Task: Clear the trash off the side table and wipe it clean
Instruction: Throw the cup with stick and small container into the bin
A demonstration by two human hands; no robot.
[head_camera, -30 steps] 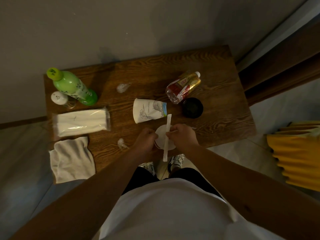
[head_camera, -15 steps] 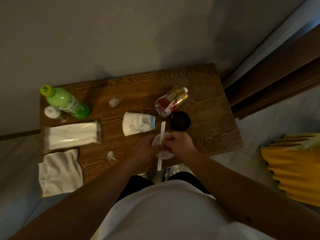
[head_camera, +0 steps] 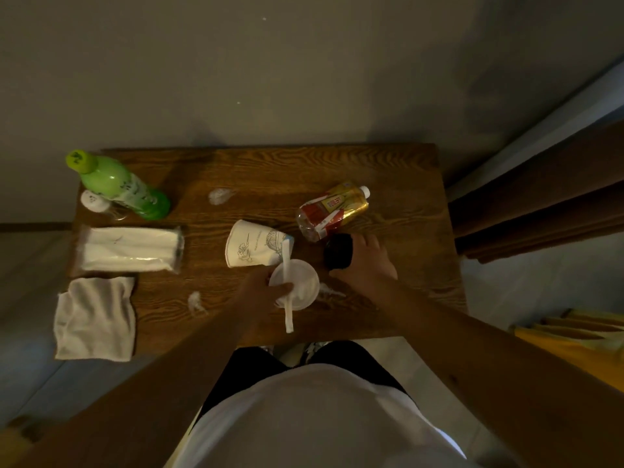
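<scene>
My left hand (head_camera: 261, 292) holds a white round lid (head_camera: 300, 285) together with a long white wrapped straw (head_camera: 287, 292) above the front of the wooden side table (head_camera: 388, 170). My right hand (head_camera: 366, 261) rests on a black round lid (head_camera: 337, 253), fingers curled around it. A white paper cup (head_camera: 253, 244) lies on its side just behind the white lid. A crushed red-and-gold bottle (head_camera: 332, 207) lies behind the black lid. Small crumpled scraps lie at the back (head_camera: 219, 196), the front left (head_camera: 195, 301) and beside the white lid (head_camera: 329, 290).
A green bottle (head_camera: 125, 187) and a small white-capped jar (head_camera: 98, 204) stand at the back left. A tissue pack (head_camera: 130, 248) lies left of the cup, a white cloth (head_camera: 94, 319) hangs over the front left corner. A wall runs behind; yellow fabric (head_camera: 580, 339) lies right.
My right hand has let go of the straw and lid and moved right onto the black lid. The left hand now holds the lid and straw alone. The view tilted up.
</scene>
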